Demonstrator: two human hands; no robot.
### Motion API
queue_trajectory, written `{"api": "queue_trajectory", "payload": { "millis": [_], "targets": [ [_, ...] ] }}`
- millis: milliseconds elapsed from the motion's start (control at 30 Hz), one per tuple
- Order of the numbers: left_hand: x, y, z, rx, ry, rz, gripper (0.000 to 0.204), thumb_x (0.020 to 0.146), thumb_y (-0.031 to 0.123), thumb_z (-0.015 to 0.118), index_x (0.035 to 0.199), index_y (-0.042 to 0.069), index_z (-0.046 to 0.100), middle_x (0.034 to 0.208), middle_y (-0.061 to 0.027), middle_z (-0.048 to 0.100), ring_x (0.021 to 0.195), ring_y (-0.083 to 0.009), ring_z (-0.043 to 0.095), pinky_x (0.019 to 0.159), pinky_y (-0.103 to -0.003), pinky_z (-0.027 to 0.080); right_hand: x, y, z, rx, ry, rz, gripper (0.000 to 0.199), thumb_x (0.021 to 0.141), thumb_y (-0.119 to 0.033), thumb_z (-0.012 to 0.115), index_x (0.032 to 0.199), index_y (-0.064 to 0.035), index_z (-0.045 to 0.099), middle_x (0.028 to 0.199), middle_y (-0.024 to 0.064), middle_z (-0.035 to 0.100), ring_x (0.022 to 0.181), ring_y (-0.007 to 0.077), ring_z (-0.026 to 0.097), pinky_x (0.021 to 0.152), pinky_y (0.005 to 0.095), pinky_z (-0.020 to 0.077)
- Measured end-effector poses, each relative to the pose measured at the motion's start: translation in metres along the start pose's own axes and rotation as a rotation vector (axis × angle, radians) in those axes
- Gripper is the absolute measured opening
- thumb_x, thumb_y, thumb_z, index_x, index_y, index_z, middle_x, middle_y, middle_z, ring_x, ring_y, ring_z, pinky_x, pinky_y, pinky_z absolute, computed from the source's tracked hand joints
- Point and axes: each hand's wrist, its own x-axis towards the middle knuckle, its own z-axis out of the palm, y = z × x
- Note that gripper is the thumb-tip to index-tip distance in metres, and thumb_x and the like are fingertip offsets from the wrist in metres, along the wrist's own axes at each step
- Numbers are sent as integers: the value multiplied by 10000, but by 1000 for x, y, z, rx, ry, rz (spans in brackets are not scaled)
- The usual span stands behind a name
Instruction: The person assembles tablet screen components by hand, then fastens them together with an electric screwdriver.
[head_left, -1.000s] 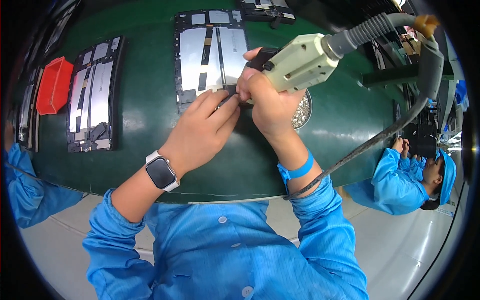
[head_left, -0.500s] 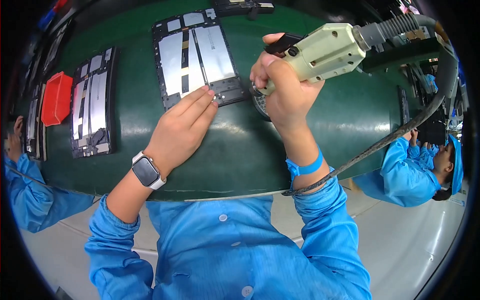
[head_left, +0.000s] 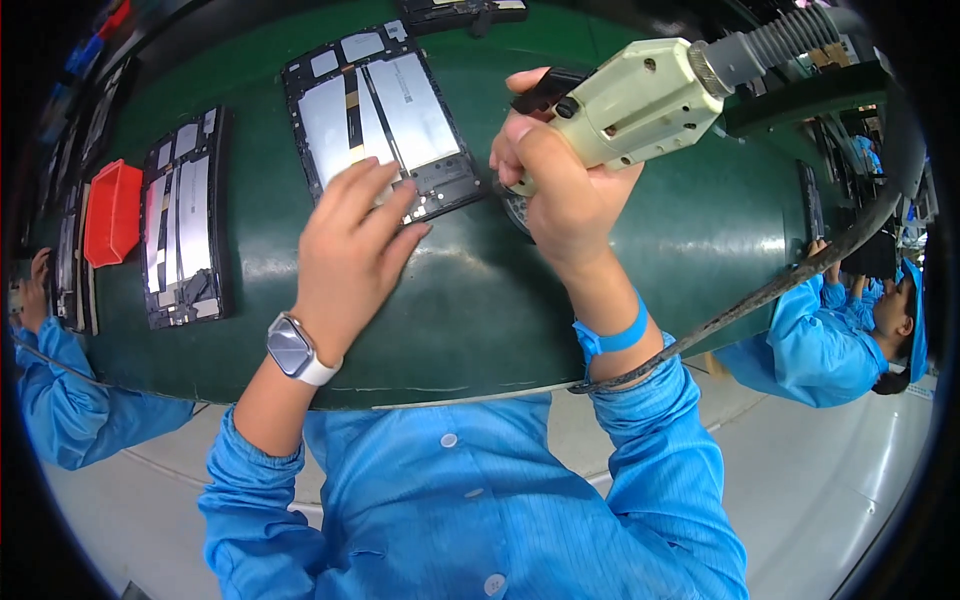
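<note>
An opened tablet (head_left: 425, 105) lies on the green bench, its silver battery panels and dark ribbon strips showing. Over its near edge is my left hand (head_left: 350, 245), fingers apart and holding nothing; whether the fingertips touch the tablet I cannot tell. My right hand (head_left: 570, 195) grips a pale green corded power tool (head_left: 640, 105) with a black lever on top, just right of the tablet. Beneath that hand a round dish (head_left: 514, 212), partly hidden, shows small pieces in it. The tool's tip is hidden by my fingers.
A second opened tablet (head_left: 195, 220) lies to the left, beside a red plastic bin (head_left: 114, 215). Further devices stand along the left edge and at the back. The tool's thick cable (head_left: 800, 285) crosses my right forearm. Co-workers in blue sit at both sides.
My left hand has drawn back slightly toward me and left, its fingers spreading apart. The view has shifted a little; the tool stays in my right hand by the dish.
</note>
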Motion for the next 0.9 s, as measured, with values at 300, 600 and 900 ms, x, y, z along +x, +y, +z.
{"api": "queue_trajectory", "payload": {
  "millis": [300,600,900],
  "targets": [
    [-9,-32,-41,104,-197,159,345,719,35,797,1037,-20,673,1172,-142,663,1090,-337,636,892,-416,549,-1,-7,0,29,53,28,261,827,42,558,1084,65,597,672,73,552,537,149,514,543,334,470],
    [-37,-9,-38,149,-66,41,219,727,-79,737,937,-36,695,1090,-154,692,1106,-356,642,906,-423,545,-3,-3,-1,-33,1,-30,294,825,37,548,1115,67,585,691,62,551,543,143,511,548,330,468],
    [-38,-1,-29,143,-16,-75,206,741,-89,712,937,-28,698,1095,-141,692,1122,-341,626,920,-422,526,-1,2,-2,-39,-4,-9,287,826,34,558,1108,68,593,708,73,560,545,143,516,549,331,475]
  ]
}}
